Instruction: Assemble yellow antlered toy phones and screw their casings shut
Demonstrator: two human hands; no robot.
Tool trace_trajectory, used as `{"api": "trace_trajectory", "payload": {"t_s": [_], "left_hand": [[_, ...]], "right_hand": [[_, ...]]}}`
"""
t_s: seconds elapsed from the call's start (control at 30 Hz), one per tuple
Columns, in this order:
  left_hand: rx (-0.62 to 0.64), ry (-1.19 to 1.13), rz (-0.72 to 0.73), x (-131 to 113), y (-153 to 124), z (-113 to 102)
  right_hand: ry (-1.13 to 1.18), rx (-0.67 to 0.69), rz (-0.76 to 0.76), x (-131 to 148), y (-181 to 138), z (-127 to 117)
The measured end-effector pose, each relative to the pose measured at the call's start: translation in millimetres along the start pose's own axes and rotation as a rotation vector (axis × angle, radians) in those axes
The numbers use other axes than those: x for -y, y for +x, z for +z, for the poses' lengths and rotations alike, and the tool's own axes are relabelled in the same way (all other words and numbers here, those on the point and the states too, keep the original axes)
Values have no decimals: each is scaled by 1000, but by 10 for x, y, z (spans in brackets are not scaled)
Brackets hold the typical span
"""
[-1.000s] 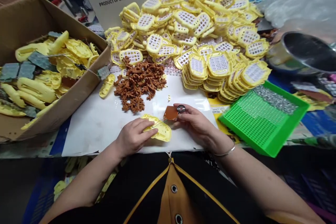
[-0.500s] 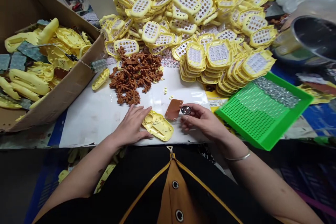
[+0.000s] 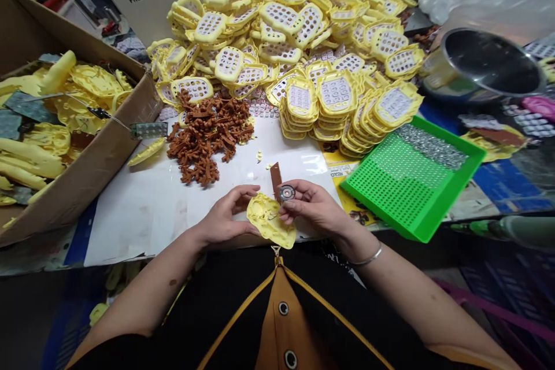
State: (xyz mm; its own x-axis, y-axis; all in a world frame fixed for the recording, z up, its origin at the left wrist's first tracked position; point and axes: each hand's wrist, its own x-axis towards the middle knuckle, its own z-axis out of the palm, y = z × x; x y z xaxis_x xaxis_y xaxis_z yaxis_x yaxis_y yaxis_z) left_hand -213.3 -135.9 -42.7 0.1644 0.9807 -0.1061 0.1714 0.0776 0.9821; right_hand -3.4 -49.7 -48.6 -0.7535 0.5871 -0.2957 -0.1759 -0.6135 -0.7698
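Sheet (image 3: pixel 143 208): yellow shell (image 3: pixel 271 222) between left hand (image 3: pixel 225 217), right hand (image 3: pixel 314 208).

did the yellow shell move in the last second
Yes. The yellow shell lay flat on the white sheet; now the left hand and right hand hold it raised over the sheet's near edge.

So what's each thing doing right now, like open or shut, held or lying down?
left hand: gripping the yellow shell by its edge.
right hand: pinching the round speaker.
yellow shell: held, hollow side up.
round speaker: at the fingertips, over the shell.
brown board: tilted on edge beside the speaker.
green tray: open, silvery bits along its far end.
cardboard box: open, holding yellow parts.
metal pot: lidless.
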Motion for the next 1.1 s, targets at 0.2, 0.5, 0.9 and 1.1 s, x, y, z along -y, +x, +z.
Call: {"api": "trace_trajectory", "payload": {"t_s": [0.2, 0.5, 0.9, 1.1], "left_hand": [[-65, -457, -128, 0, 176, 181], [-281, -393, -17, -504, 186, -253], [-87, -937, -293, -346, 266, 278], [-87, -1169, -385, -335, 224, 289]], "right_hand": [[73, -89, -73, -33, 86, 124], [-639, -17, -213, 569, -280, 223], [-1384, -230, -774, 230, 90, 400], [-1442, -60, -943, 128, 66, 251]]}}
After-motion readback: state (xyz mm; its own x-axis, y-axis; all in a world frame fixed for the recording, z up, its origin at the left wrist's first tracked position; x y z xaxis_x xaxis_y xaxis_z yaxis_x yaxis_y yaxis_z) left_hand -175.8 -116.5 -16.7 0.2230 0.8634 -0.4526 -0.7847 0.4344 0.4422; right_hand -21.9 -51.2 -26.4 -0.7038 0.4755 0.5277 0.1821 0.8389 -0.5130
